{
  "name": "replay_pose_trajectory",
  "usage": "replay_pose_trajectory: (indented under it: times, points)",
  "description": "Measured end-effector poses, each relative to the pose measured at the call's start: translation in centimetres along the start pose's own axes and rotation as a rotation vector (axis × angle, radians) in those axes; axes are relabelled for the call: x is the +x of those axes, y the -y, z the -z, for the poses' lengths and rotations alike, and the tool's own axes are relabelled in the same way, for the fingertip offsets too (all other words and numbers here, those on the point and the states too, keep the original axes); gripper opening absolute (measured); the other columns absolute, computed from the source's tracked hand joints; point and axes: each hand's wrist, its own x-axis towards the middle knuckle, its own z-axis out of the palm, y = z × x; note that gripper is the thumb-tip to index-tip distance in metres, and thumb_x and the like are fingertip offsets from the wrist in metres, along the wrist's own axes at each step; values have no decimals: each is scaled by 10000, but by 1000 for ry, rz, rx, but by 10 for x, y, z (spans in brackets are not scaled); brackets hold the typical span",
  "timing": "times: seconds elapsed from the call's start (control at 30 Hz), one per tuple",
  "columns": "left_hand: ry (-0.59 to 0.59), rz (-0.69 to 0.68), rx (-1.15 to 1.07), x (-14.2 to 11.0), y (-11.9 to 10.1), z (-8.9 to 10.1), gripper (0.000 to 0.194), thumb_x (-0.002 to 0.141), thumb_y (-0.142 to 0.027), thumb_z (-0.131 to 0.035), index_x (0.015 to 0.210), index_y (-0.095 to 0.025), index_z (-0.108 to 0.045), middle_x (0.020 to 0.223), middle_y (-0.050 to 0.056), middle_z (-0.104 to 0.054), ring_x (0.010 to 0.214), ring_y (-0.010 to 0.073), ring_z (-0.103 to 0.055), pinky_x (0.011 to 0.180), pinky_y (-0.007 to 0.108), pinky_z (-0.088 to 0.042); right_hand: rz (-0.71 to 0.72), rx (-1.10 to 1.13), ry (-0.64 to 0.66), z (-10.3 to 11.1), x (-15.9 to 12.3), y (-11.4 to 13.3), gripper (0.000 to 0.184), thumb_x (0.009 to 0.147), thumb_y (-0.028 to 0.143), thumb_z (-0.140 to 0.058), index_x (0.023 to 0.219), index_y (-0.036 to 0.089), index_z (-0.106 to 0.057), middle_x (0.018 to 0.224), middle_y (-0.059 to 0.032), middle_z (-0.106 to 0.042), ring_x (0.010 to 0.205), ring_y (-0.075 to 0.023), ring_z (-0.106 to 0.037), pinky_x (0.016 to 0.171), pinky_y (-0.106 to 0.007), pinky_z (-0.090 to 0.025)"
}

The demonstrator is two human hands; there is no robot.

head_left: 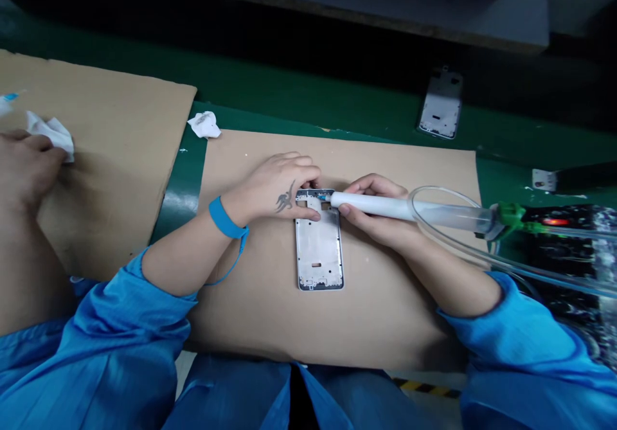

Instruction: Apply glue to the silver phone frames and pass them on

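Note:
A white phone frame lies flat on a brown cardboard mat in front of me. My left hand, with a blue wrist strap, pinches the frame's top left corner with fingers closed on it. My right hand is wrapped round a white glue syringe, whose tip touches the frame's top edge. A clear tube and a green fitting lead from the syringe's back end off to the right.
A second phone frame lies on the green belt at the back. A crumpled white wipe sits beside the mat. At left, another person's hand holds a white cloth on another cardboard sheet. A dark device with a red light stands right.

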Motion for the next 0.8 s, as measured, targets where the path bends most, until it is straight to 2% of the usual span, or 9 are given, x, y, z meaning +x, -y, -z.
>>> replay_pose_trajectory:
  times: [0.2, 0.37, 0.63, 0.8]
  points:
    - [2, 1, -13, 1, 3, 0, 635, 831, -816, -835, 989, -212, -722, 993, 55, -728, 919, 255, -641, 844, 381, -445, -14, -10, 1, 1, 1, -2, 355, 819, 522, -925, 915, 277, -687, 766, -7, -732, 630, -184, -647, 551, -312, -527]
    - [-13, -3, -10, 1, 3, -1, 623, 824, -807, -845, 995, -220, -728, 989, 54, -735, 921, 257, -646, 852, 389, -455, -24, -26, -12, 0, 1, -2, 404, 816, 597, -915, 903, 279, -683, 772, -15, -740, 633, -188, -642, 547, -317, -525]
    - [-7, -4, -15, 0, 3, 0, 639, 838, -827, -819, 998, -217, -721, 994, 59, -735, 921, 258, -644, 845, 388, -444, 0, -6, -10, 1, 1, -2, 378, 831, 559, -926, 918, 283, -683, 772, -11, -732, 627, -190, -647, 548, -323, -532]
    - [-13, -11, -15, 1, 3, 0, 634, 843, -819, -817, 987, -210, -715, 977, 55, -723, 902, 250, -631, 840, 384, -440, -10, -11, -11, 0, 1, -2, 417, 834, 616, -915, 924, 282, -680, 787, -15, -734, 637, -188, -649, 555, -324, -533]
